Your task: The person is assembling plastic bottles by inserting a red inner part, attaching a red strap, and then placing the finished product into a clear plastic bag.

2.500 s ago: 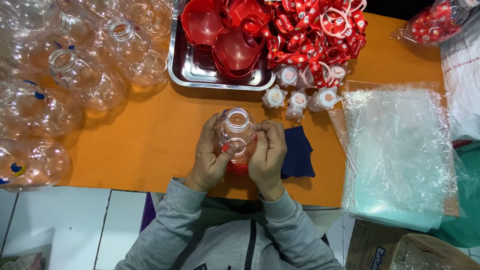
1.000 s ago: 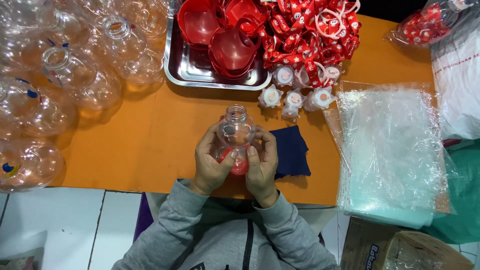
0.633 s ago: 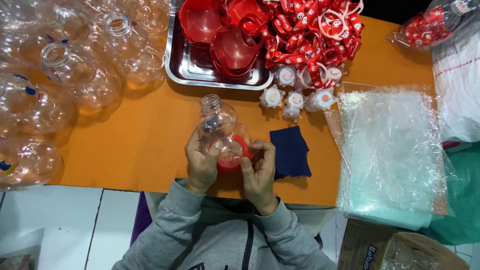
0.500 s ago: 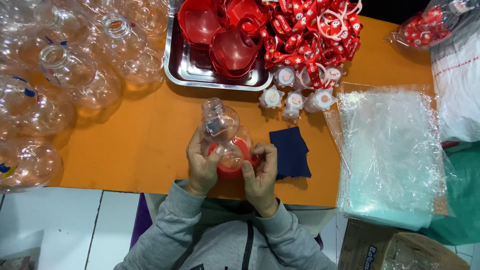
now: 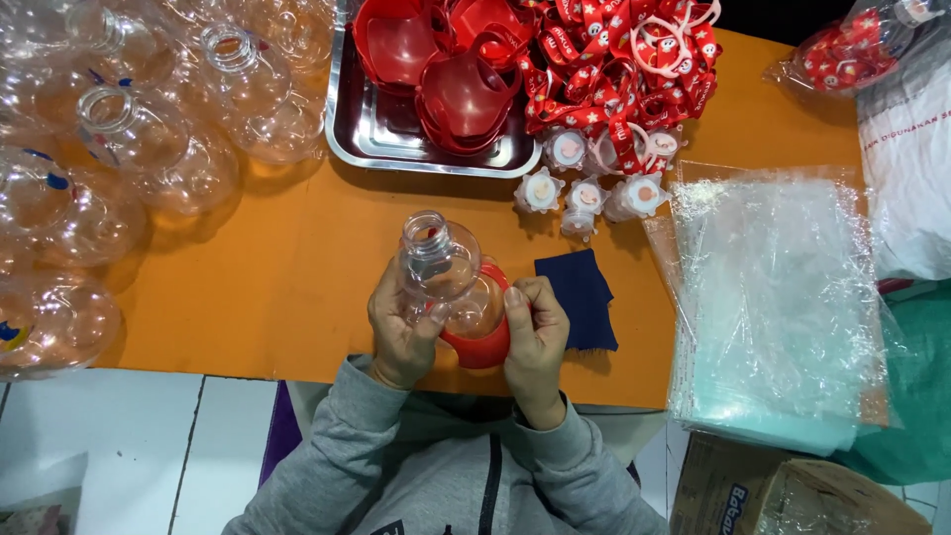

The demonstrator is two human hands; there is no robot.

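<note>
Left hand: the left hand (image 5: 401, 327) wraps around the upper body of a clear plastic bottle (image 5: 448, 282), fingers curled over it
Right hand: the right hand (image 5: 536, 332) is clenched against a red base piece (image 5: 479, 347) at the bottle's bottom, thumb pressed to its edge
Bottle: held above the near edge of the orange tabletop (image 5: 297, 267), tilted so its open neck points up and to the left
Change: two and a half seconds ago the bottle stood upright between both hands with its mouth facing the camera; since then it has tipped over to the left and the red piece shows more at its lower end
Cloth: a dark blue cloth (image 5: 580, 297) lies flat just right of the right hand
Far edge: a steel tray (image 5: 362, 139) holding red plastic parts, beside a heap of red patterned straps (image 5: 604, 59), with small white caps (image 5: 584, 193) below them
Left edge: many empty clear bottles (image 5: 149, 149) lie clustered
Right edge: a stack of clear plastic bags (image 5: 778, 307)
</note>
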